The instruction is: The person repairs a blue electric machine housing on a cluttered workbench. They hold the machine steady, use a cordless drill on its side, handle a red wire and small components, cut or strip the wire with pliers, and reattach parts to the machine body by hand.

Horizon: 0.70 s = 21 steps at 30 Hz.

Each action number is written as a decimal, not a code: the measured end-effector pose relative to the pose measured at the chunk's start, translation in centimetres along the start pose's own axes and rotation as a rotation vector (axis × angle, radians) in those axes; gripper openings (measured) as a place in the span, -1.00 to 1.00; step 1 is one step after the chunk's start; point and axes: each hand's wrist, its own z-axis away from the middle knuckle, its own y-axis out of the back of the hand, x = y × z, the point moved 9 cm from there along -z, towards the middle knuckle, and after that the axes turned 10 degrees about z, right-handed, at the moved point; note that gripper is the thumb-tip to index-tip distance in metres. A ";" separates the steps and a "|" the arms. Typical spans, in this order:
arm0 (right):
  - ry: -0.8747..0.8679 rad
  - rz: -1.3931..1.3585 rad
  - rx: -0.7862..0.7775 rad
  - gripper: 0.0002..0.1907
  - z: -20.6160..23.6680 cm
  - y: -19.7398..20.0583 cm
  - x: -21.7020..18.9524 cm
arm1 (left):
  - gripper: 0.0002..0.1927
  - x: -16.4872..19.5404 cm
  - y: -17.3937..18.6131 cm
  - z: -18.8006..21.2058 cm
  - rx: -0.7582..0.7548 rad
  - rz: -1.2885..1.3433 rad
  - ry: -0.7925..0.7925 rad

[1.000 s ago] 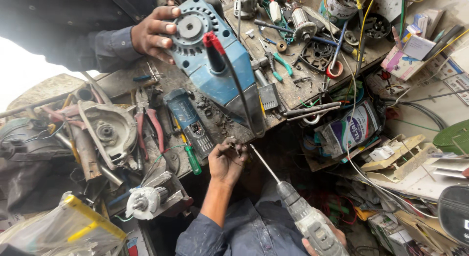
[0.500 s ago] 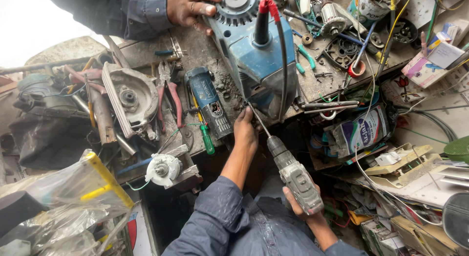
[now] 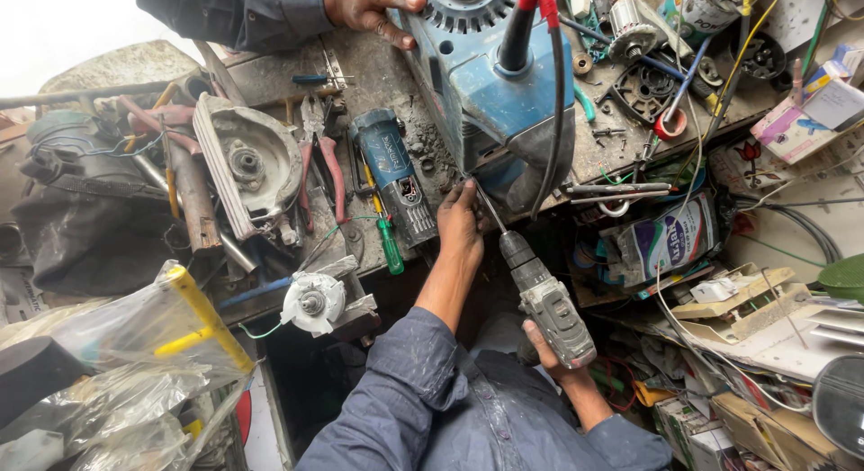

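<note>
Head view. Centre of the frame: your right hand (image 3: pixel 553 349) is wrapped around the grip of a grey cordless drill-driver (image 3: pixel 547 300), whose long thin steel bit (image 3: pixel 486 206) rises toward the lower edge of the large blue power-tool housing (image 3: pixel 490 93) lying on the cluttered grey tabletop (image 3: pixel 360 75). Your left hand (image 3: pixel 459 221) is closed near the bit's tip, fingers pinched against the housing's underside; whether they grip the bit itself or a fastener cannot be told.

Upper centre: another person's hand (image 3: pixel 369 5), in a dark sleeve, presses on the top-left corner of the housing, beside its toothed black ring.

To do this step well, keep the driver in line with the bit so the tip does not ride out of its seat. Let the pinching fingers guide only, clear of the turning shank. Feed the trigger gently and press along the axis. The black cable with the red sleeve (image 3: pixel 553 84) hangs close to the bit; keep it aside.

Left of centre: a smaller blue motor body (image 3: pixel 391 170), red-handled pliers (image 3: pixel 331 170) and a green-handled screwdriver (image 3: pixel 389 246) lie just beside your working hand.
</note>
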 end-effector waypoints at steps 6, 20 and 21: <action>0.014 -0.021 0.029 -0.67 0.1 0.0 -0.5 | -0.84 0.0 0.0 0.2 0.017 -0.026 0.030; -0.046 -0.223 0.040 -0.61 1.3 0.5 2.0 | -0.84 -1.4 -0.4 1.0 -0.037 -0.071 0.090; -0.040 -0.242 0.037 -0.56 1.6 0.6 2.2 | -0.81 -1.6 -0.2 1.1 -0.043 -0.098 0.082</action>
